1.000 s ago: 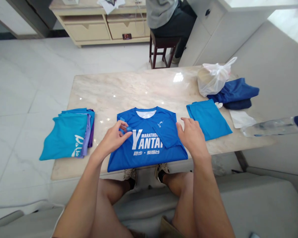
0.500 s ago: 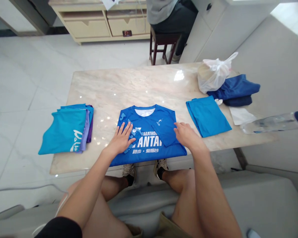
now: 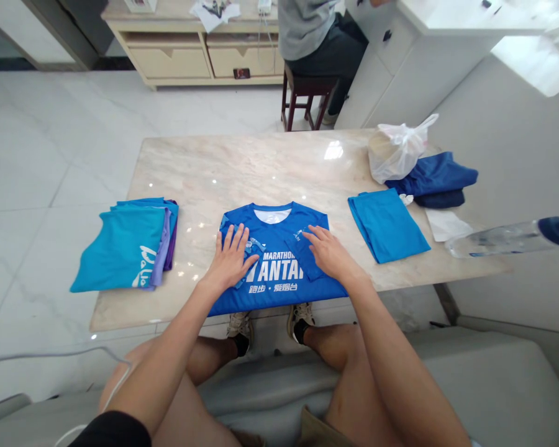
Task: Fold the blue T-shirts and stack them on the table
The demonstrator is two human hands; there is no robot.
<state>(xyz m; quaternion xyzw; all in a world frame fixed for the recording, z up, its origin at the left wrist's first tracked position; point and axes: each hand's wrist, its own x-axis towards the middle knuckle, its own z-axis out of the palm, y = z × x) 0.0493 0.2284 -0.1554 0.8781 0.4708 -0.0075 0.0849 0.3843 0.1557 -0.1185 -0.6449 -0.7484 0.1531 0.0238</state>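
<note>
From where I sit far off, I use the middle of the table as my clock, with 12 far away and 6 by the person's knees. At 9 o'clock sits a pile of folded shirts [image 3: 125,245], teal on top with purple under it, lined up so they stay neat. Next comes the left hand [image 3: 230,261], flat on the blue marathon T-shirt [image 3: 279,298], with its fingers spread wide and pinching nothing. The shirt lies at 6 o'clock, by the near edge of the marble table [image 3: 242,167], with its neck pointing to 12. Its front faces up, and the hands seem to press it flat. The right hand [image 3: 330,251] sits on a sleeve folded in over the front. Its fingers are a bit apart and not gripping, so it seems to hold the sleeve down. At 3 o'clock lies a folded bright blue shirt [image 3: 386,226]. At 2 o'clock, a white plastic bag [image 3: 395,152] holds something round and pale, but I cannot tell what. Dark blue clothes [image 3: 431,177] lie just beside it, and a sheet of white paper [image 3: 445,225] lies near them. A clear plastic bottle [image 3: 503,239] with a dark blue cap pokes in from the far right. Up at 12 o'clock, another person [image 3: 317,37] sits on a dark wooden stool [image 3: 307,87], well apart from the table.
</note>
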